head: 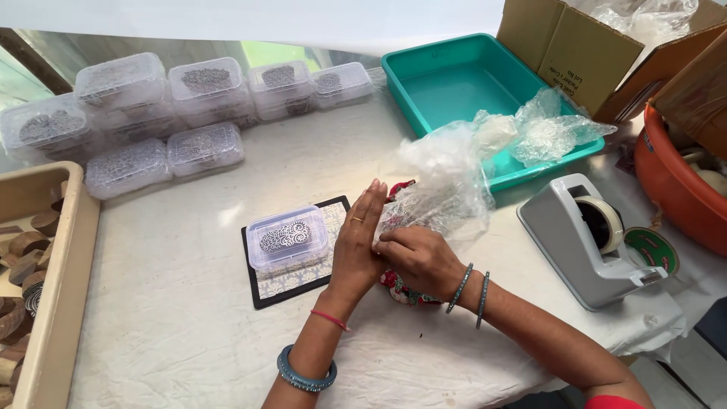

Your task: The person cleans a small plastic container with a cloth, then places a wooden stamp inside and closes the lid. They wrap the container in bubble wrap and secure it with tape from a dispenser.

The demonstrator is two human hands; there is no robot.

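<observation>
Wrapping looks partly done, by my reading: the small red floral-patterned fabric bundle (399,289) lies on the white cloth-covered table (189,326) right under your hands, and the crinkled sheet of clear bubble wrap (439,182) is gathered over its upper part only — the lower edge of the fabric shows bare beneath your right wrist, and a bit of red peeks out at the top. No tape is visible on it, so closing the wrap and sealing it appear to be left.

Your left hand (357,246) stands on edge with its fingers (369,208) straight and pressed together, flat against the near side of the bubble wrap; it grips nothing, it only braces. Your right hand (416,261) lies over the bundle, knuckles up, fingers curled down and closed onto the wrap where it meets the fabric — pinching or pressing it, though I cannot tell which, as the fingertips are hidden against your left palm.

Just left of your left hand sits a small clear lidded plastic box with a scroll-patterned block inside (288,237), resting on a black-edged patterned mat (299,280). To the right stands a grey desktop tape dispenser (587,242), near but apart from the bundle. Behind, the loose end of the wrap trails into a teal plastic tray (447,83), and more filled clear plastic boxes (182,106) are stacked at the far left.
</observation>
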